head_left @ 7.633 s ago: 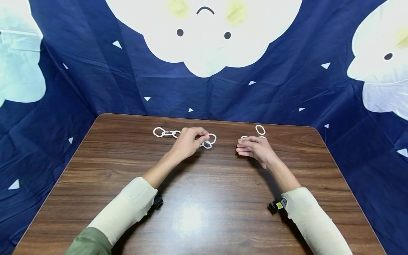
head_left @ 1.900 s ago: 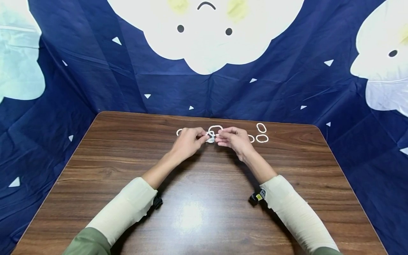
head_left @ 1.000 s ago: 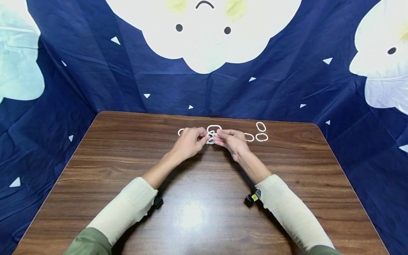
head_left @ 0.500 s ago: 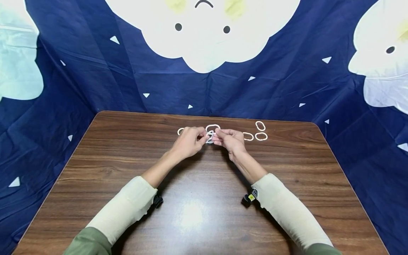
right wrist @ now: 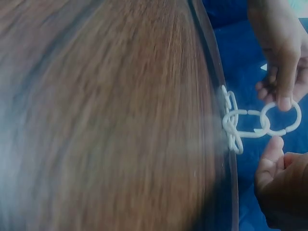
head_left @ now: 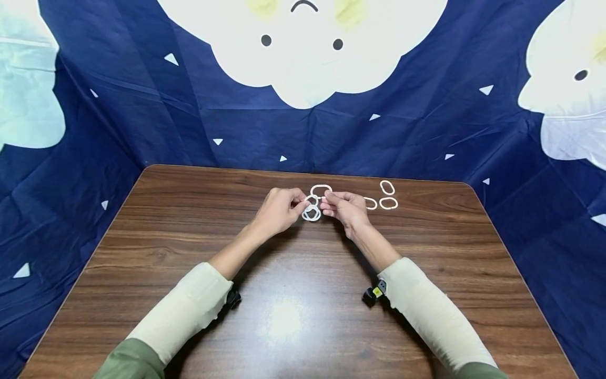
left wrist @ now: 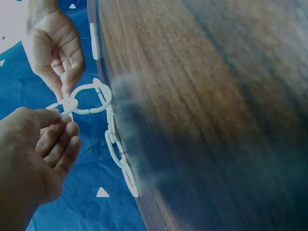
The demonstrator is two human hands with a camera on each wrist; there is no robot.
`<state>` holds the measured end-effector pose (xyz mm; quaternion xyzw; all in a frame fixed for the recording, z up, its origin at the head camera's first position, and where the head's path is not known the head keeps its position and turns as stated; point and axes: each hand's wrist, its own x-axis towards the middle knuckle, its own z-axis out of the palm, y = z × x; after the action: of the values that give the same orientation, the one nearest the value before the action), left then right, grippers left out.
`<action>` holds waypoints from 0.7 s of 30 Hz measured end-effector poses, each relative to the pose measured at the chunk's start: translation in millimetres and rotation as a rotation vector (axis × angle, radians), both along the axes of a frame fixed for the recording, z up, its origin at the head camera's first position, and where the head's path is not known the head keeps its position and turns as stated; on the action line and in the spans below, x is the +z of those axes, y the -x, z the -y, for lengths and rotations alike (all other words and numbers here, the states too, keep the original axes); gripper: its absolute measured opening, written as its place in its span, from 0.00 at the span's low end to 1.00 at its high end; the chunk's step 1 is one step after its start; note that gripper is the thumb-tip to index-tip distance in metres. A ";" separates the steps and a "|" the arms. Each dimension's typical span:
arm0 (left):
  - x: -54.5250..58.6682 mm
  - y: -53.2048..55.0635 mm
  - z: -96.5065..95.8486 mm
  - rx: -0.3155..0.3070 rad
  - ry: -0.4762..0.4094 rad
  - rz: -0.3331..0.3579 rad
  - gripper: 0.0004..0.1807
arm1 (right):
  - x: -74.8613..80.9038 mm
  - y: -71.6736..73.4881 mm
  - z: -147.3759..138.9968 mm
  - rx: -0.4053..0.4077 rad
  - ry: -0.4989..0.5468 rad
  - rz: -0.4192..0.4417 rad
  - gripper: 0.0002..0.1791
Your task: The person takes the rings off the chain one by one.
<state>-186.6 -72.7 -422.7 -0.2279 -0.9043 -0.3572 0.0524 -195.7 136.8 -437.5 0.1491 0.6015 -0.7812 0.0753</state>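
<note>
My left hand [head_left: 279,210] pinches a white oval plastic chain link [right wrist: 299,118] between thumb and fingers. From it hangs a chain of linked white links [right wrist: 248,134], its lower end reaching the table's far edge in both wrist views. Close on its right, my right hand [head_left: 349,210] pinches another white link [head_left: 321,186], which overlaps the left hand's link in the head view. In the right wrist view, the right thumb [right wrist: 275,144] is right at the lower side of the left hand's link. The right hand's fingers hide part of the link it holds.
Several loose white links [head_left: 389,208] lie on the wooden table [head_left: 303,273] to the right of my right hand, near the far edge. Behind the table hangs a dark blue cloth [head_left: 255,126] with cloud faces and small white triangles.
My right hand has come left from the loose links, bringing a link to the left hand. The chain, earlier stretched out leftward, now hangs bunched below. Lately the hands have drawn slightly apart.
</note>
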 end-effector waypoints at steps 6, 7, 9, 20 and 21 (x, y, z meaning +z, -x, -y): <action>-1.7 1.5 2.5 -0.009 0.000 -0.012 0.07 | -2.6 2.2 -14.9 0.014 -0.026 0.000 0.03; -2.1 1.8 2.9 -0.010 -0.001 -0.013 0.07 | -2.9 2.6 -17.6 0.018 -0.037 0.001 0.03; -2.0 2.0 3.3 -0.009 -0.003 -0.011 0.07 | -3.3 3.4 -23.0 0.028 -0.057 0.009 0.03; -0.4 2.4 4.7 -0.007 -0.006 0.009 0.07 | -3.2 15.4 -56.7 0.050 -0.132 0.051 0.17; -0.4 2.4 4.6 -0.007 -0.005 0.011 0.08 | -3.0 16.6 -59.1 0.049 -0.136 0.055 0.18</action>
<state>-189.0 -77.4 -423.1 -0.2288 -0.9030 -0.3607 0.0468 -212.3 195.9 -440.4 0.1606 0.6542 -0.7322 0.1006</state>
